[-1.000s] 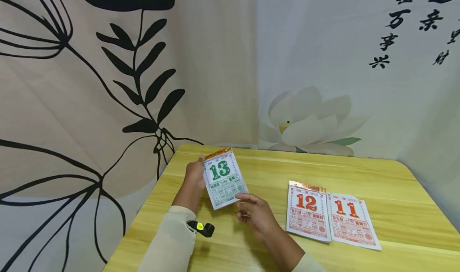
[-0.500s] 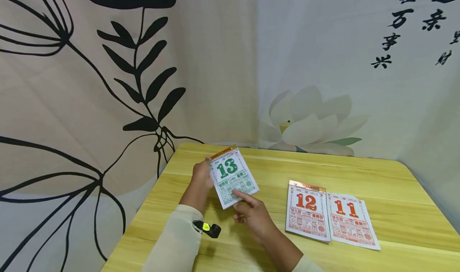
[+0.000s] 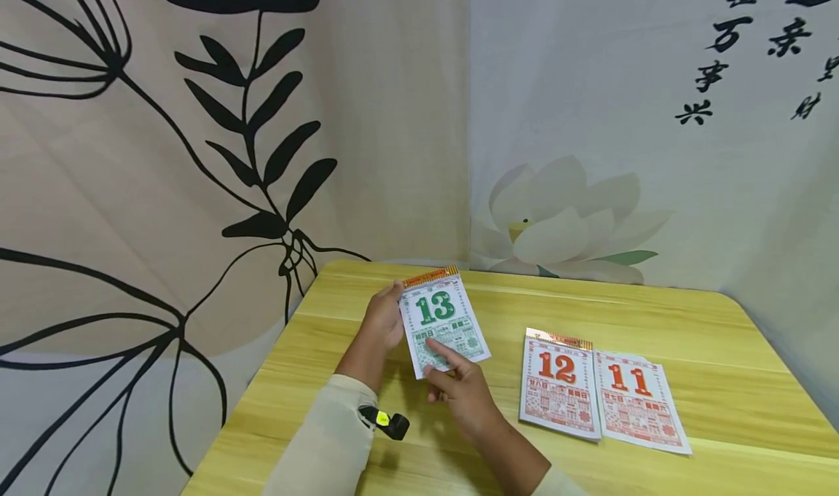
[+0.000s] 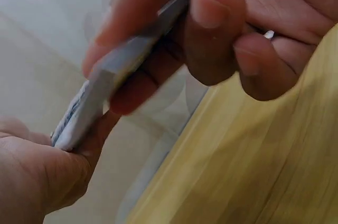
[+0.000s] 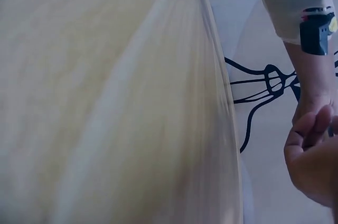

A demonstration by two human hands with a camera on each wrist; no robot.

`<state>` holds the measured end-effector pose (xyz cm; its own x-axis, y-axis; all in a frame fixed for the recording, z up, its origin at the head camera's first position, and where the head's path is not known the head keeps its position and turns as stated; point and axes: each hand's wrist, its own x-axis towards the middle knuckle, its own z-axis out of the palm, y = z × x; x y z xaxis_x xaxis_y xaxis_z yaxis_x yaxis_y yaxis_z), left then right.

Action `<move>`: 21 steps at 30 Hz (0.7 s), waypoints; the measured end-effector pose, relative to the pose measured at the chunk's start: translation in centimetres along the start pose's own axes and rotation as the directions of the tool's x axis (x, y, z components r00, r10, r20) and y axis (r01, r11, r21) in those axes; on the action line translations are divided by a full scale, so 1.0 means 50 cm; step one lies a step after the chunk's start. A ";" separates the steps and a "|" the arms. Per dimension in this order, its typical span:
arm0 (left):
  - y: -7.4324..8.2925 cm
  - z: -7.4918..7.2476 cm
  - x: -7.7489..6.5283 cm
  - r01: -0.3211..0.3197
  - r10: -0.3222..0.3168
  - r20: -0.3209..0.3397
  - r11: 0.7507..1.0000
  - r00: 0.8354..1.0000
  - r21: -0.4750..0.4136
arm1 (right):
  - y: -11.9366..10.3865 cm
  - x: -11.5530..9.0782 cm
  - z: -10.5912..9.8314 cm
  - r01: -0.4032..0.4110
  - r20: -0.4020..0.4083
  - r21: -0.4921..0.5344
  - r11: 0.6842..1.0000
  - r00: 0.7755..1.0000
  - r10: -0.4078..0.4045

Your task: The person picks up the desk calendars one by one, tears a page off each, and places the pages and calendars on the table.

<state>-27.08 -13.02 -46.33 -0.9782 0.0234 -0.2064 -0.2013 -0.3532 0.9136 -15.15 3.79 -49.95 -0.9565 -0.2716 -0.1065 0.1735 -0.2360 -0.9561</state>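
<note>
A tear-off calendar [image 3: 452, 308] with a green 13 and a shiny gold-red top strip is held up, tilted, over the table. My left hand [image 3: 383, 320] grips it by its upper left side. At the bottom, my right hand [image 3: 467, 392] pinches the lower edge, with the index finger lying on the printed face. The left wrist view shows the calendar [image 4: 88, 109] nearly edge-on between the two hands. In the right wrist view, the curled fingers of my right hand [image 5: 314, 163] appear at the right edge; the calendar is hidden there.
On the yellow wood-grain table [image 3: 741, 365] to the right lies another calendar [image 3: 560, 398] with a red 12. Beside it rests a sheet [image 3: 642, 412] with a red 11. A printed cloth [image 3: 393, 117] hangs behind the table. A black wrist camera [image 3: 387, 422] sits on the left sleeve.
My left hand and the green 13 calendar have shifted to the right. My right index finger has gone from the calendar's lower right corner onto its face. The other calendar stays put.
</note>
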 end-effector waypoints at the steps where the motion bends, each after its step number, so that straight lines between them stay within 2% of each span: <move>1: -0.002 0.001 0.001 -0.004 0.004 0.003 1.000 1.000 0.003 | 0.001 -0.001 0.000 0.009 -0.003 -0.005 1.000 1.000 -0.009; 9: -0.010 0.013 -0.002 0.000 0.000 -0.001 1.000 1.000 -0.031 | -0.001 -0.001 0.012 0.040 -0.100 0.018 0.999 0.994 -0.038; 16: -0.012 0.029 -0.003 -0.001 0.001 0.001 0.997 1.000 -0.081 | -0.001 -0.001 0.011 0.051 -0.181 0.002 0.999 0.982 -0.050; 21: -0.014 0.034 -0.004 0.004 -0.004 -0.002 0.997 1.000 -0.076 | 0.004 0.001 0.009 0.057 -0.241 0.020 0.998 0.969 -0.050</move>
<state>-26.82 -11.17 -46.35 -0.9773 0.0230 -0.2106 -0.2004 -0.4231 0.8836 -15.05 3.32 -50.00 -0.9923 -0.0263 -0.1208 0.1234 -0.2699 -0.9549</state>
